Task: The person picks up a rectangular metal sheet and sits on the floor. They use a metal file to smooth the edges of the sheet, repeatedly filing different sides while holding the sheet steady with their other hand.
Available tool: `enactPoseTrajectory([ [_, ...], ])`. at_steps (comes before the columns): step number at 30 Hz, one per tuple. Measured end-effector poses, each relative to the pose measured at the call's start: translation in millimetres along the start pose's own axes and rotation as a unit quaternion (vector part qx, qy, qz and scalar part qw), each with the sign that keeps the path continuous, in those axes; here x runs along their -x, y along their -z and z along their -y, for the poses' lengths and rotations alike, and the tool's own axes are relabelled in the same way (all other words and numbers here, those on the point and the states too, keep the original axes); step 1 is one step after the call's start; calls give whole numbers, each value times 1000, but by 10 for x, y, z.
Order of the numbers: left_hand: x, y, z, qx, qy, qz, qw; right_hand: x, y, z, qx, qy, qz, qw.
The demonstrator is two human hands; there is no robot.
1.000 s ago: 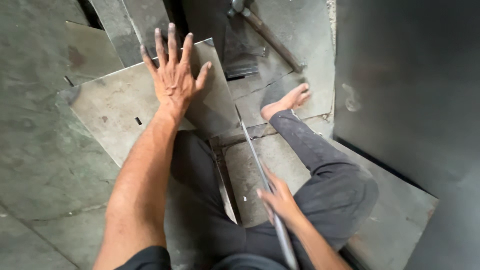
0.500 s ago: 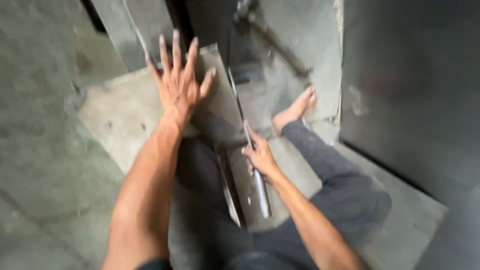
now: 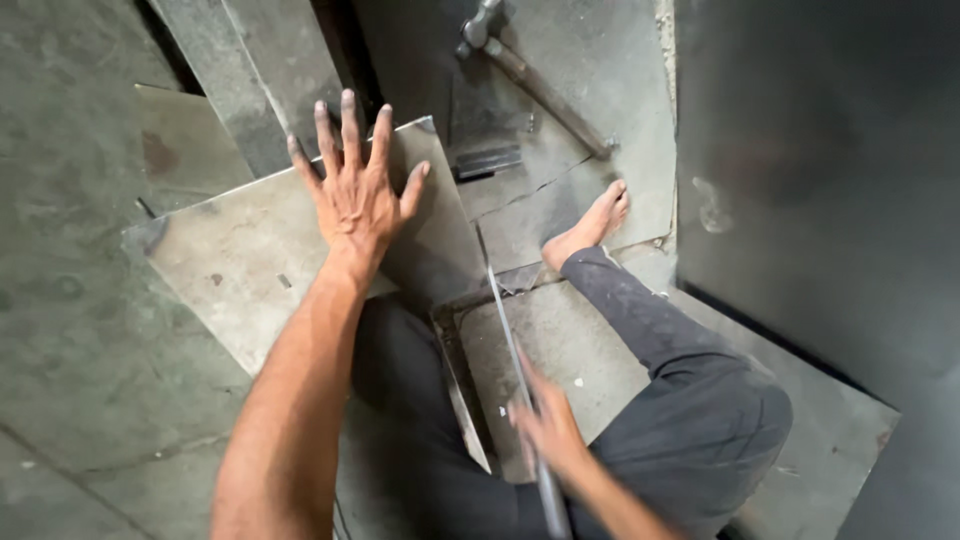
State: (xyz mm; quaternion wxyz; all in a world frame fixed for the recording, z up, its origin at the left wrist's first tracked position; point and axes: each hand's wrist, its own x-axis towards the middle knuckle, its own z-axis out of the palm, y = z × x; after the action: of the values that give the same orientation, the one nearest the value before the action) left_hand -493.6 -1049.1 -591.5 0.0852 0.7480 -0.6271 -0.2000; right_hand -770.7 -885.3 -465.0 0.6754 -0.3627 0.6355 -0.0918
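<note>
My left hand [image 3: 355,195] lies flat, fingers spread, on a grey metal sheet [image 3: 230,260] that rests on the floor and reaches over my lap. Low in the middle of the view, my right hand [image 3: 548,430] is closed around a long thin metal lever bar [image 3: 500,310]. The bar runs from that hand up to the right edge of the sheet. A narrow metal blade base [image 3: 462,400] lies beside the bar. The hand is blurred.
A hammer [image 3: 530,75] lies on the concrete floor at the top. My bare foot [image 3: 592,228] and dark-trousered leg stretch to the right. A large dark metal panel [image 3: 820,180] stands on the right. Other metal sheets [image 3: 250,70] lie at the top left.
My right hand swung the bar up and away from me, then brought it back down towards my body. My left hand stayed flat on the sheet.
</note>
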Motion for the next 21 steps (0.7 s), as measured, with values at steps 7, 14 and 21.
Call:
enactPoseTrajectory([
  [7,12,-38,23,-6,9,12,1000,-803,-55,113,-69,-128,37,989],
  [14,5,-20,23,-18,7,26,999,-139,-235,48,-9,-62,-16,998],
  [21,-17,40,3,-9,-13,7,1000,-104,-247,140,32,41,-23,998],
])
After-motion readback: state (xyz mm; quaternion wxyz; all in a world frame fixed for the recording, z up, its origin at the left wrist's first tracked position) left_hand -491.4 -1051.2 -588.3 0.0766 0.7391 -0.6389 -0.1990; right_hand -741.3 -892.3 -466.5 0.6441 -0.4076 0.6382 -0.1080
